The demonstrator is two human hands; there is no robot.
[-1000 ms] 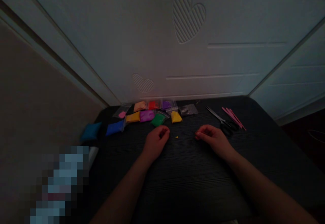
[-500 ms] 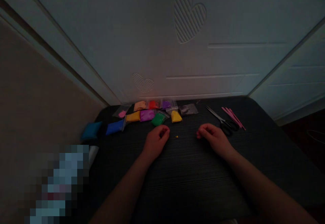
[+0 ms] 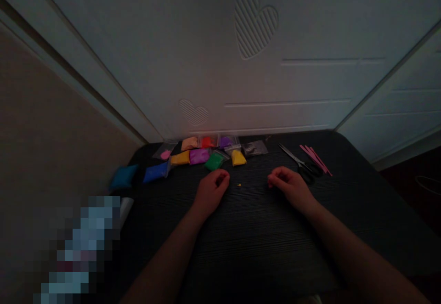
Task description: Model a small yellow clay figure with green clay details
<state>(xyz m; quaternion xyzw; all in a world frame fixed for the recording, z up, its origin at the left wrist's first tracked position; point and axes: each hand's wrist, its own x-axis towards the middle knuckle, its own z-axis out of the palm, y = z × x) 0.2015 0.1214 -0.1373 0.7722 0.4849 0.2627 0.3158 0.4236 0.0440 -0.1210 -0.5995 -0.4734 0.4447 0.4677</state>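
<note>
My left hand rests on the dark table with its fingers curled in and thumb close to the forefinger. Nothing shows in it. Just behind it lies a bag of green clay-like material. My right hand is also curled, fingertips together and pointing left, with nothing visible in them. Between the hands, closer to the left one, sits a tiny yellow bit. Beyond that is a small bag of yellow material. Black-handled scissors lie behind my right hand, blades pointing away to the left.
Pink sticks lie right of the scissors. Along the back are bags in purple, orange, red and blue, and a teal packet at the left edge. A white panel rises behind the dark table.
The view has shifted very slightly. My right hand's fingertips have drawn in a little; my left hand and the things on the table stay where they were.
</note>
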